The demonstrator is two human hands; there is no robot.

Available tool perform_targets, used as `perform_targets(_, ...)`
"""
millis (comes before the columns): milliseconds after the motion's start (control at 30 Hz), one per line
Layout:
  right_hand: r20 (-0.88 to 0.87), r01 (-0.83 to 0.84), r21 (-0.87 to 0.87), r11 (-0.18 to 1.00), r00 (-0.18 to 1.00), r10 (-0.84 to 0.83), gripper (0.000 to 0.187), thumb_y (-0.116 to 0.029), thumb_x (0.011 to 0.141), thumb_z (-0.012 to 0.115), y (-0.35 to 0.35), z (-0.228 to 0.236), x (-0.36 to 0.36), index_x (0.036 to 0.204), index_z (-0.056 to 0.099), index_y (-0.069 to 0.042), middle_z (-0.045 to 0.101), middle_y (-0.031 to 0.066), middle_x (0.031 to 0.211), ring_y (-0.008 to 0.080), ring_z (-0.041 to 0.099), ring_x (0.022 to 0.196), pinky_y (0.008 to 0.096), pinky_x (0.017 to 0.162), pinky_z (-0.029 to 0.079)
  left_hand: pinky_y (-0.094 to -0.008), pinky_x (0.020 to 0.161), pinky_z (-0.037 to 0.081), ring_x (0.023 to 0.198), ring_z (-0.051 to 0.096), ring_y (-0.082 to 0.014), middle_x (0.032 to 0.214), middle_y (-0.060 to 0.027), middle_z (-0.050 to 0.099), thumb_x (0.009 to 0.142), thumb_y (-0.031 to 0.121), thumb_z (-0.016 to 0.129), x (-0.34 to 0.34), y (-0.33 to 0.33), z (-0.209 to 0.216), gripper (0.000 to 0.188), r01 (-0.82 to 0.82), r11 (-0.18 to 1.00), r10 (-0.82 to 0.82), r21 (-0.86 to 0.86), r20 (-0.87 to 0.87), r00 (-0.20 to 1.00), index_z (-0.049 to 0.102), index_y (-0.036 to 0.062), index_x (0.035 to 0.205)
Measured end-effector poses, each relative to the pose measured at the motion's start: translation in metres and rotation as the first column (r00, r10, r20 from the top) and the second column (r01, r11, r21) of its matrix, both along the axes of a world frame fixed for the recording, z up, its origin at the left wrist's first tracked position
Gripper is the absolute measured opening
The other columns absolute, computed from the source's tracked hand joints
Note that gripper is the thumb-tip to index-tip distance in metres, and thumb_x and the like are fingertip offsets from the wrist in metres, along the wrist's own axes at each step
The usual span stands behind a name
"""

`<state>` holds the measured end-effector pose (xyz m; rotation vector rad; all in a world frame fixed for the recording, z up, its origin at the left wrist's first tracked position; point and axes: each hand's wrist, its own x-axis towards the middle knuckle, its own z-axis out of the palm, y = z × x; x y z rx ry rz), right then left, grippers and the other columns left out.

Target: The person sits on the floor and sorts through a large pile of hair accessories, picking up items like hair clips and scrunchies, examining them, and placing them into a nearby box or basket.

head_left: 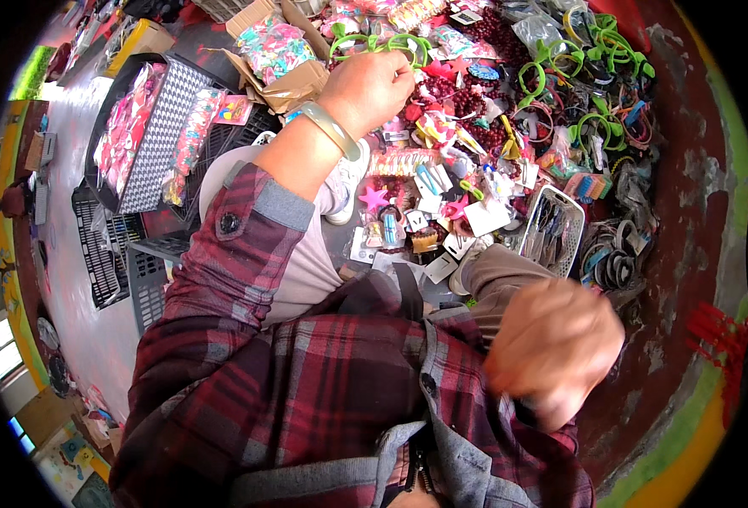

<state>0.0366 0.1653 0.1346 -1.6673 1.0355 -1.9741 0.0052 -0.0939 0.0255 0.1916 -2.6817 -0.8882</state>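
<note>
My left hand [372, 89], a bangle on its wrist, reaches out over a heap of small accessories. Its fingers are closed round a bright green headband [348, 40] with loops on it. My right hand [557, 343] is lifted near my right knee, smeared by motion, its fingers curled out of sight; I cannot make out anything in it. Several more green headbands [612, 46] lie among dark ones at the far right. Below the left hand are carded hair clips [403, 162], a pink star [374, 199], dark red beads [509, 51] and a white card [486, 217].
A white basket [552, 233] of slim items stands right of the heap. At left are a houndstooth-patterned box [160, 127] of pink packets, black plastic crates [107, 254] and an opened cardboard box [302, 85]. A dark red painted edge [687, 195] curves along the right.
</note>
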Motion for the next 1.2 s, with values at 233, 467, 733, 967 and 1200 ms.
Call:
perform_targets(233, 0.924, 0.346, 0.121, 0.93, 0.303, -0.232, 0.033, -0.023, 0.09, 0.034, 0.021, -0.009, -0.011, 0.066, 0.049, -0.006, 0.038, 0.0016, 0.043, 0.0121, 0.028, 0.036, 0.0245, 0.037, 0.025, -0.0367, 0.061, 0.047, 0.069, 0.061, -0.0275, 0.073, -0.0143, 0.061, 0.075, 0.014, 0.055, -0.019, -0.004, -0.022, 0.013, -0.056, 0.998, 0.056, -0.036, -0.011, 0.998, 0.063, 0.0043, 0.08)
perform_targets(467, 0.953, 0.133, 0.282, 0.95, 0.077, -0.294, 0.034, -0.027, 0.089, 0.039, 0.014, -0.022, -0.008, 0.067, 0.052, -0.005, 0.044, 0.0057, 0.045, 0.0164, 0.038, 0.038, 0.0287, 0.041, 0.031, -0.0359, 0.071, 0.046, 0.079, 0.06, -0.0297, 0.079, -0.0145, 0.062, 0.066, 0.003, 0.056, -0.105, -0.024, -0.129, 0.012, -0.115, 0.993, 0.112, 0.028, 0.09, 0.99, 0.065, 0.008, 0.072)
perform_targets(733, 0.877, 0.085, 0.48, 0.873, -0.03, -0.479, 0.036, -0.024, 0.091, 0.035, 0.023, -0.044, -0.051, 0.067, 0.049, -0.002, 0.041, 0.0068, 0.044, 0.0153, 0.036, 0.034, 0.0275, 0.034, 0.032, -0.0382, 0.075, 0.046, 0.085, 0.06, -0.0308, 0.087, -0.0151, 0.063, 0.078, 0.02, 0.054, -0.205, -0.043, -0.269, 0.017, -0.205, 0.973, 0.131, 0.106, 0.476, 0.87, 0.064, 0.0088, 0.086)
perform_targets(967, 0.81, -0.023, 0.571, 0.82, -0.145, -0.568, 0.037, -0.027, 0.088, 0.04, 0.021, -0.062, -0.097, 0.064, 0.053, -0.002, 0.049, 0.0082, 0.044, 0.0172, 0.042, 0.033, 0.0277, 0.035, 0.032, -0.0384, 0.08, 0.044, 0.093, 0.057, -0.0328, 0.097, -0.0188, 0.06, 0.08, 0.014, 0.051, -0.27, -0.038, -0.328, 0.023, -0.103, 0.99, 0.051, 0.093, 0.449, 0.892, 0.059, 0.0097, 0.101)
perform_targets(1200, 0.744, -0.092, 0.609, 0.788, -0.277, -0.608, 0.035, -0.028, 0.087, 0.041, 0.017, -0.067, -0.13, 0.066, 0.054, -0.003, 0.05, 0.0092, 0.045, 0.0186, 0.044, 0.035, 0.0293, 0.037, 0.033, -0.0418, 0.084, 0.043, 0.1, 0.054, -0.0369, 0.104, -0.0211, 0.057, 0.087, 0.013, 0.039, -0.294, -0.039, -0.39, 0.031, -0.159, 0.987, 0.136, -0.023, 0.644, 0.753, 0.05, 0.0061, 0.115)
